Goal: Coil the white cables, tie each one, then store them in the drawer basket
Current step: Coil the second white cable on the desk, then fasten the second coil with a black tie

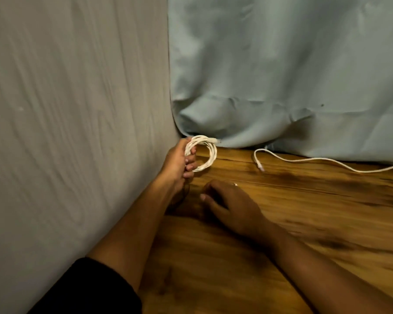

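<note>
Nearest me, my right hand [233,208] lies palm-down on the wooden table [281,257], fingers loosely spread, gripping nothing. Just beyond, my left hand [179,160] is closed around a coiled white cable [210,158], a round hoop of several turns held upright on edge near the grey wall [77,109]. Farther right, a loose white cable [304,160] runs lengthwise left to right along the blue cloth [281,75], its plug end hooking toward me.

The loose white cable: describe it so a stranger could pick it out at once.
Start at the pale blue cloth hanging behind the wooden table. Along its bottom hem, to the right, the loose white cable lies flat on the wood, its plug end curling back toward the person. Unlike the coiled cable gripped in the left hand, it is uncoiled and untouched.
</note>
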The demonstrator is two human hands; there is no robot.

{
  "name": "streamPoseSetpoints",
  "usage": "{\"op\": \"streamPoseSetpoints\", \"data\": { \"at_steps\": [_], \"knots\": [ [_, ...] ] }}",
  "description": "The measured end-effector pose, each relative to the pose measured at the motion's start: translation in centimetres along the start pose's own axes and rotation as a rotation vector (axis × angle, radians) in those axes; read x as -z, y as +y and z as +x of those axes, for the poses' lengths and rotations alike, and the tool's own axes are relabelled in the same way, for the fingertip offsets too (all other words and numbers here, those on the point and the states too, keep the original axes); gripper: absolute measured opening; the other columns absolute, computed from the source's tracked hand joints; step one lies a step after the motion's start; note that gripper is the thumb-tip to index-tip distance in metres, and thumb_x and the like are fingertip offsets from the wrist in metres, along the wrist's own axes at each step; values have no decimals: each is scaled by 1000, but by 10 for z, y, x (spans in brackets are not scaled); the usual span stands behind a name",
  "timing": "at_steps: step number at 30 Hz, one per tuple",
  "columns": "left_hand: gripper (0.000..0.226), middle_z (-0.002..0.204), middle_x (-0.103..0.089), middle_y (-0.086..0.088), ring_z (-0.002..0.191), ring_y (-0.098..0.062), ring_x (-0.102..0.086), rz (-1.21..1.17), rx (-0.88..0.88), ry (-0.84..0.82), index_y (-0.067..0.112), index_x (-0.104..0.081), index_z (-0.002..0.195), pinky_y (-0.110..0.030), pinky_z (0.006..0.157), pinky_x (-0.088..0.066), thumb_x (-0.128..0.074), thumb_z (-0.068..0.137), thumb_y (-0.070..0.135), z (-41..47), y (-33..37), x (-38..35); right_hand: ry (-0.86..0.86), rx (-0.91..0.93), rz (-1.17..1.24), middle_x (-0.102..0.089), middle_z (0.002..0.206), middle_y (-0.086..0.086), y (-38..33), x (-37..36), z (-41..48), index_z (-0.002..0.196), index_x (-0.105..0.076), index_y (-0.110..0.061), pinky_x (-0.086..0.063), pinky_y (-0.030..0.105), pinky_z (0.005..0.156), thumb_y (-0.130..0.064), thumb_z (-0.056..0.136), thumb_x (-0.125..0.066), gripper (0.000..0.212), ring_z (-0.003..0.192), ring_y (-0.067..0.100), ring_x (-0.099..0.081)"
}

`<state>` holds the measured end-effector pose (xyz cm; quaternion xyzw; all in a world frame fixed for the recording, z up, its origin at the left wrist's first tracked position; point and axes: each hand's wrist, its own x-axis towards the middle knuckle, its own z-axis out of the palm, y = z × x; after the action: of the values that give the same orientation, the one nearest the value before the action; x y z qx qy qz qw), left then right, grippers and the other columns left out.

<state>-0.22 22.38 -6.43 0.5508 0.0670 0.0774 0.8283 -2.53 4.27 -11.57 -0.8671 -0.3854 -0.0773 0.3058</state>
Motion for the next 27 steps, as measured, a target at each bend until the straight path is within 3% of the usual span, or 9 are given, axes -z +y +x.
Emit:
{"op": "streamPoseSetpoints", "data": {
  "at_steps": [3, 5, 7, 11, 16, 21, 27],
  "knots": [
    [40, 46, -26, 7, 34, -7, -23, -49, -9, 49, 20, -45, 66, -13, 32, -14, -43, 101, 39, 12, -5, 21, -4, 37, -113, -62, 128, -7, -14, -16, 21, 131, -57, -35, -44, 44, 104, -51, 103, -45, 34, 117, 14, -54],
    [39, 46, -26, 7, 33, -7, -24, -57, -1, 62, 19, -45, 67, -13, 31, -15, -42, 102, 38, 20, -12, 28, -33, 36, -226, -58, 135, -6, -16, -21, 31, 139, -53, -38, -38, 46, 109, -51, 105, -40, 39, 124, 17, -49],
    [39, 45, -26, 7, 33, -6, -24, -55, 9, 58, 19, -45, 68, -12, 31, -15, -41, 102, 38, 24, -17, 31, -12, 39, -273, -61, 128, -6, -13, -22, 35, 133, -59, -37, -41, 45, 104, -50, 105, -39, 36, 117, 16, -52],
    [38, 47, -26, 7, 35, -6, -24, -13, 2, 49, 20, -45, 68, -14, 32, -14, -42, 102, 38, 27, -20, 32, 61, 2, -302, -68, 103, -7, 2, -8, 29, 102, -71, -26, -43, 32, 79, -45, 105, -47, 30, 91, 11, -56],
    [38, 48, -27, 7, 36, -6, -25, 24, -6, 47, 20, -45, 70, -15, 33, -14, -41, 103, 38, 28, -20, 31, 82, -155, -313, -69, 107, -13, 32, 21, 10, 104, -75, -32, -50, 32, 85, -33, 98, -65, 12, 103, 9, -59],
    [41, 50, -28, 6, 37, -8, -25, 101, -22, 71, 21, -45, 68, -15, 35, -15, -40, 103, 40, 25, -20, 25, 207, -276, -158, -68, 98, -16, 52, 40, -16, 105, -69, -32, -47, 28, 72, -24, 97, -65, 12, 93, 7, -62],
    [41, 50, -28, 5, 40, -11, -24, 211, -90, 102, 21, -45, 68, -17, 40, -13, -42, 103, 42, 9, -18, -14, 306, -336, 12, -75, 106, -4, 81, 67, -52, 109, -77, -22, -56, 33, 88, -14, 96, -67, 18, 97, 14, -70]
  ]
}}
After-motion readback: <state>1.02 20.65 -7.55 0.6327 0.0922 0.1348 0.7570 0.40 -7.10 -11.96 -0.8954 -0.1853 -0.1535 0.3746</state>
